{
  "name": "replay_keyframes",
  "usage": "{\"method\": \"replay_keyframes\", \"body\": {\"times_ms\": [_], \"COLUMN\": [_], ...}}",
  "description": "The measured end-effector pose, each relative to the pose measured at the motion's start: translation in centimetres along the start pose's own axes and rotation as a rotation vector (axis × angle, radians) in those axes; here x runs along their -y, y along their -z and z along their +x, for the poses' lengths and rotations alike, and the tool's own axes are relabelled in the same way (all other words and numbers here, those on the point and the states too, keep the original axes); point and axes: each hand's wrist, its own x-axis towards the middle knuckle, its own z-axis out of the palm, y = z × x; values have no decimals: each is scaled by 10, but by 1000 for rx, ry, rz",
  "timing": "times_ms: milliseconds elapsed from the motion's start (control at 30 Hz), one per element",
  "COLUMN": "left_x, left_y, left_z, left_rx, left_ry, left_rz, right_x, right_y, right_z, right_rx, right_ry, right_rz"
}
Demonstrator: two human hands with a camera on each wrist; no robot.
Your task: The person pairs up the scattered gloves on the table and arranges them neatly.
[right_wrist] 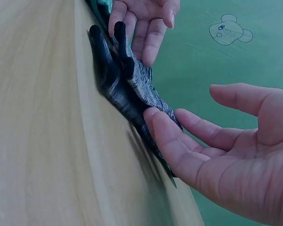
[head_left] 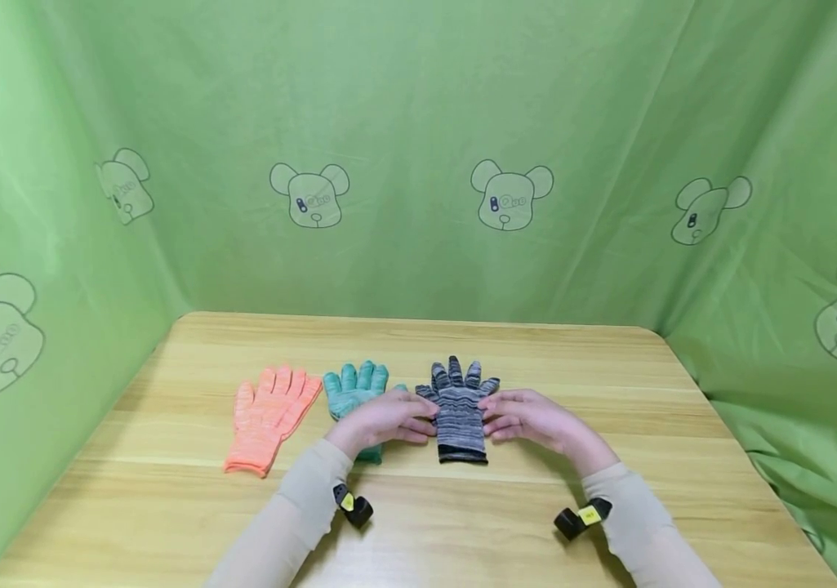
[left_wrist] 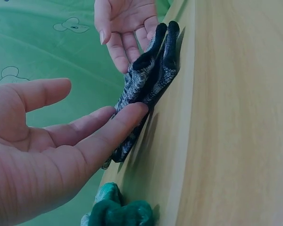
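Observation:
A grey-and-black striped knit glove (head_left: 460, 420) lies on the table with its fingers pointing away and its black cuff toward me. My left hand (head_left: 389, 416) is at its left edge, my right hand (head_left: 532, 420) at its right edge. Seen from the side in the left wrist view, the striped glove (left_wrist: 132, 89) shows two layers with dark undersides. Fingertips of both hands touch its sides, fingers loosely extended and thumbs held apart. Under my left hand and wrist, a green glove (head_left: 352, 396) is partly hidden.
An orange glove (head_left: 271, 420) lies flat at the left, beside the green one. The wooden table (head_left: 536, 351) ends at green curtains (head_left: 418, 261) behind and on both sides. Each wrist wears a black camera mount, such as the left mount (head_left: 353, 506).

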Motion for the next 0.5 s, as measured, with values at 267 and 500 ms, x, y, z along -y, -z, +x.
{"method": "replay_keyframes", "body": {"times_ms": [267,500], "left_x": [-1,-1], "left_y": [0,4], "left_z": [-3,-7], "left_rx": [29,55], "left_ry": [1,19], "left_rz": [39,73], "right_x": [-1,1], "right_y": [-1,2], "right_z": [0,-4], "right_rx": [28,26], "right_ry": [-16,-19], "right_rz": [-26,-84]}}
